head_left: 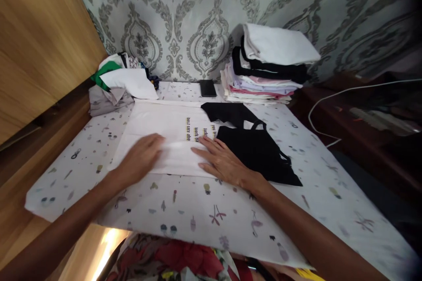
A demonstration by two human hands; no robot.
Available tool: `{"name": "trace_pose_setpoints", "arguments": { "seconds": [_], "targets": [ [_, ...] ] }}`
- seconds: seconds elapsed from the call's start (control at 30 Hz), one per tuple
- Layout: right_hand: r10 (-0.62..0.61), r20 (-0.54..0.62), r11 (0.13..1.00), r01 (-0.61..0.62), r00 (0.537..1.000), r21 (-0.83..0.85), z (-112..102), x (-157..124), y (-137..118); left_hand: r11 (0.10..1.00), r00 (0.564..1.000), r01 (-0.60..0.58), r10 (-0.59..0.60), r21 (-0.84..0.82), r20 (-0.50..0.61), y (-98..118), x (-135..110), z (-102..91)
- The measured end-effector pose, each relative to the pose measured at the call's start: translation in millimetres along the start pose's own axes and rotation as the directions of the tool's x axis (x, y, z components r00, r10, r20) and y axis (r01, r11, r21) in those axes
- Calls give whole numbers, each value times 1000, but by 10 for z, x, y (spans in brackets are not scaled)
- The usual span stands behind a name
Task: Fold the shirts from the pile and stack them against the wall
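1. In the head view, I see a white shirt (154,116) lying flat in the middle of a printed sheet (194,202), its dark lettering turned sideways.
2. The left hand (145,153) is over the shirt's near left part, blurred; I cannot tell whether its fingers grip any cloth.
3. The right hand (224,160) lies palm down, fingers spread, across the shirt's lettering and near edge, gripping nothing. The two hands are apart.
4. Black cloth (257,151) meets the shirt on the right, just beside the right hand; whether it is joined on, I cannot tell.
5. Behind, against the patterned wall (174,30), a flat black object (207,88) sits between a loose heap of clothes (128,82) on the left and a tall folded stack (263,85) on the right, topped with white.
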State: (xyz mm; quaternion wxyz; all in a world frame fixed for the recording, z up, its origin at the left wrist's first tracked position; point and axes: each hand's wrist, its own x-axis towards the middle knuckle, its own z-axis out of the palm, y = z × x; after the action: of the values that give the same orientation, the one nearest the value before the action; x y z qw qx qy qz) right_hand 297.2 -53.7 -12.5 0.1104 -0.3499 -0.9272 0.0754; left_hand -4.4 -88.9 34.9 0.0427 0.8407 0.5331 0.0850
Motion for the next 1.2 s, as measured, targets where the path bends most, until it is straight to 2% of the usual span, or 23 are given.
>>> {"name": "trace_pose_setpoints", "arguments": {
  "seconds": [0.07,0.1,0.17,0.23,0.33,0.47,0.57,0.67,0.73,0.77,0.83,0.87,0.9,0.93,0.97,1.03,1.1,1.2],
  "targets": [
    [-4,10,1000,4,1000,11,-19,7,-11,972,973,-187,203,-140,110,185,132,157],
    [-4,15,1000,4,1000,18,-29,8,-15,956,953,-239,265,-170,149,243,182,230],
    [-4,25,1000,3,1000,31,-47,3,-18,949,938,-269,297,-164,179,256,237,339],
    [-5,25,999,4,1000,43,-56,-8,-17,970,958,-216,233,-115,167,126,225,380],
    [4,7,999,-5,1000,52,-46,-29,-8,996,987,-82,84,-25,136,-234,101,335],
    [40,-2,998,-40,999,42,-20,-27,-14,995,994,55,-62,88,85,-657,-131,253],
    [63,-31,997,-61,998,42,-71,-30,-18,987,994,85,-94,136,60,-798,-240,256],
    [152,-182,987,-141,971,72,-240,-172,41,984,994,84,-93,159,50,-857,-304,275],
    [291,-340,956,-259,894,135,-388,-410,128,984,997,65,-71,167,32,-904,-347,268],
    [378,-411,926,-331,829,183,-456,-573,181,985,998,44,-50,167,30,-932,-364,258],
    [568,-493,821,-489,659,294,-552,-953,279,987,999,-9,2,159,39,-973,-362,233],
    [658,-495,749,-561,567,352,-574,-1149,317,988,999,-26,21,153,36,-969,-330,222],
    [736,-468,670,-621,489,406,-579,-1331,342,989,999,-40,36,143,30,-934,-273,213],
    [799,-420,596,-667,432,448,-569,-1488,352,990,998,-56,54,127,24,-859,-190,207],
    [839,-370,540,-696,400,473,-549,-1612,349,991,996,-84,83,102,19,-739,-84,203],
    [864,-317,501,-725,391,472,-501,-1747,309,980,981,-195,194,30,25,-375,173,209],
    [854,-321,516,-739,408,432,-472,-1753,250,938,937,-344,346,-45,41,88,443,242],
    [841,-334,536,-737,425,411,-474,-1660,190,864,861,-491,501,-109,90,720,773,360]
  ]
}}
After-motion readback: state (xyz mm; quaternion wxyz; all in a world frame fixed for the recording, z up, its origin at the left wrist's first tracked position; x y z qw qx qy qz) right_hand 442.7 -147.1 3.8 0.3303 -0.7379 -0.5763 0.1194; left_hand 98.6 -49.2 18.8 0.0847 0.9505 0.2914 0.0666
